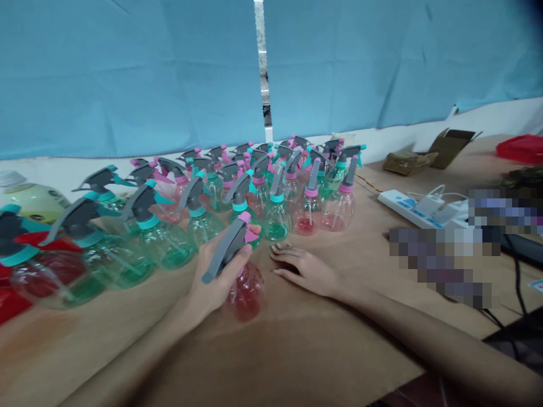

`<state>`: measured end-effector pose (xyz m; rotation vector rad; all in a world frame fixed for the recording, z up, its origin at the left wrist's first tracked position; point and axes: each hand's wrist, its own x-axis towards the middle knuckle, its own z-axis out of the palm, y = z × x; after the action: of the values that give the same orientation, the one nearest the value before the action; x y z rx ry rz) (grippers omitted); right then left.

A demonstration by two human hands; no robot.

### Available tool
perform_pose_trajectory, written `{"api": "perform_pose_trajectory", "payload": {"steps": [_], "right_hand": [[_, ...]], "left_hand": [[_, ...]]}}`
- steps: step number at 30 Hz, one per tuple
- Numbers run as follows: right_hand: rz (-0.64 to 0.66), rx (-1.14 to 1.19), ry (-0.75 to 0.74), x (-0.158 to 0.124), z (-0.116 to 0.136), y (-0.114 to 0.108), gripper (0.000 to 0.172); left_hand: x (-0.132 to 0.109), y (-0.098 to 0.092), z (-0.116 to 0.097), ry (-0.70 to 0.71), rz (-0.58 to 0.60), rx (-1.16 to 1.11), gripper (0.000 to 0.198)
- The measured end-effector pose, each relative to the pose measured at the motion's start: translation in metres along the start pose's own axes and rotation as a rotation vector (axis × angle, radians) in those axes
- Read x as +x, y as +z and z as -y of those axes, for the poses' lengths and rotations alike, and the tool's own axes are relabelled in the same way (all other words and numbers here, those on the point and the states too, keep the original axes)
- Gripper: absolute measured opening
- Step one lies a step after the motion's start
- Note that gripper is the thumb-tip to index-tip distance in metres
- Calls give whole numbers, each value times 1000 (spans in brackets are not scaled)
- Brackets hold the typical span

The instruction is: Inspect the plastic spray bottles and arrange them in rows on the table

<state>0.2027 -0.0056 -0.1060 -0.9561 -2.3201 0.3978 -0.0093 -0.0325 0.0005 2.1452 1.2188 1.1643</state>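
My left hand is wrapped round the neck of a pink spray bottle with a grey trigger head and pink nozzle. The bottle is slightly tilted, and whether its base touches the table cannot be made out. To its right, my right hand lies on the table with fingers stretched out, holding nothing. Just beyond my hands stand a green spray bottle with a turquoise collar and a pink spray bottle with a pink collar. Several more such bottles fill the table behind and to the left.
A white power strip with plugs and cables lies at the right. Farther back are an open cardboard box and a red bag. A large jug stands at the far left. Blue sheeting covers the wall.
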Motion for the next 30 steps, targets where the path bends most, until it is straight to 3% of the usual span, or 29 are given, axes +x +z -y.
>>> {"api": "perform_pose_trajectory", "payload": {"steps": [20,30], "right_hand": [[18,-3,-3,1,1,-1,40],[24,-12,12,1,3,-1,40]], "left_hand": [[-1,2,4,-22,-22,-24,26],[1,0,-3,37,-22,11,16]]}}
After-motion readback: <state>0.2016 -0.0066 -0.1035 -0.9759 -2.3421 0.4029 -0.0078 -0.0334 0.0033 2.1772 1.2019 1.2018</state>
